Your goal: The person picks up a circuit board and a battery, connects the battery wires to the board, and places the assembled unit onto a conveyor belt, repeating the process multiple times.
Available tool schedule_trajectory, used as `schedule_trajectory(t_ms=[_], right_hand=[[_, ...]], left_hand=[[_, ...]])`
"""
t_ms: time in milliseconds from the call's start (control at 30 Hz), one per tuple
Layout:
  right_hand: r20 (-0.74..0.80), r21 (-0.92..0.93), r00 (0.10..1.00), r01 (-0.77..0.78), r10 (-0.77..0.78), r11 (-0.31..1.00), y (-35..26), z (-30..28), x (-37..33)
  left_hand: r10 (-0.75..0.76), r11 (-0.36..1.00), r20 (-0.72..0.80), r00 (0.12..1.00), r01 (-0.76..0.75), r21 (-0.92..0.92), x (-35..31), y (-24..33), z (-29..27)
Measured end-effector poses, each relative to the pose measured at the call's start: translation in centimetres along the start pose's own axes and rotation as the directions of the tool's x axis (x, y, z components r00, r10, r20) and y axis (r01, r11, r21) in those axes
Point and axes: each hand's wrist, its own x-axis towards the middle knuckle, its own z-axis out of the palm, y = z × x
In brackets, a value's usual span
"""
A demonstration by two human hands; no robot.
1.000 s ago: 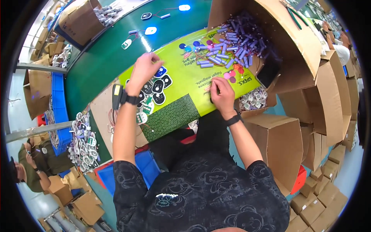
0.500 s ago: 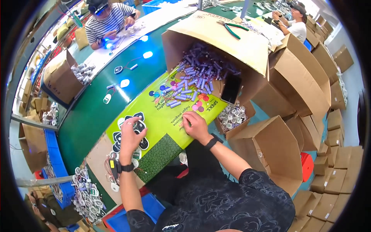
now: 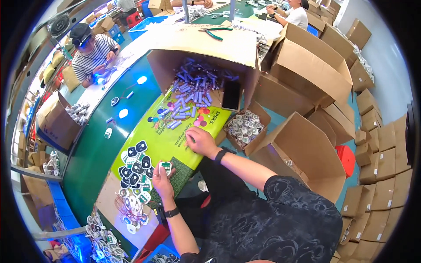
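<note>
Left hand: grip closed on a small white-green part, at the green mat's near edge
Right hand: fingers curled, pressing on the mat; held thing, cannot tell

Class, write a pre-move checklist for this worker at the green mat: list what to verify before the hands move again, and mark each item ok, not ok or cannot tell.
1. Left hand has a small white-and-green part at its fingertips: ok.
2. Right hand rests on the green mat: ok.
3. Right hand pinches a piece: cannot tell, the fingers hide it.
4. Purple tubes spill from the tipped cardboard box, ahead of the right hand: ok.
5. Dark oval parts lie beside the left hand: ok.
</note>
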Motion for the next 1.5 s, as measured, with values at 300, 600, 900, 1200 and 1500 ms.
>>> schedule_trajectory(t_ms=[300, 600, 900, 1200, 1500], right_hand=[[-0.05, -0.026, 0.999, 0.006, -0.007, 1.0, 0.5, 0.3, -0.7], [0.062, 0.04, 0.994, 0.084, -0.087, 0.996, 0.8, 1.6, -1.5], [-0.004, 0.05, 0.996, 0.084, -0.084, 0.995, 0.3, 0.8, -0.5], [0.13, 0.195, 0.978, -0.188, 0.165, 0.963, 0.0, -0.5, 0.0], [0.389, 0.17, 0.921, -0.059, -0.012, 0.984, -2.5, 3.1, 7.1]], left_hand=[[0.045, 0.999, -0.014, 0.999, -0.046, -0.026, -0.4, 1.0, 1.0], [0.109, 0.982, -0.024, 0.994, -0.104, 0.156, -1.9, 1.4, 0.4], [0.08, 0.996, 0.034, 0.996, -0.079, -0.041, -1.3, 1.1, 0.8], [0.086, 0.994, 0.009, 0.996, -0.085, -0.065, -2.0, 1.7, 1.5], [0.128, 0.988, 0.036, 0.991, -0.124, -0.095, -2.1, 1.2, 0.7]])
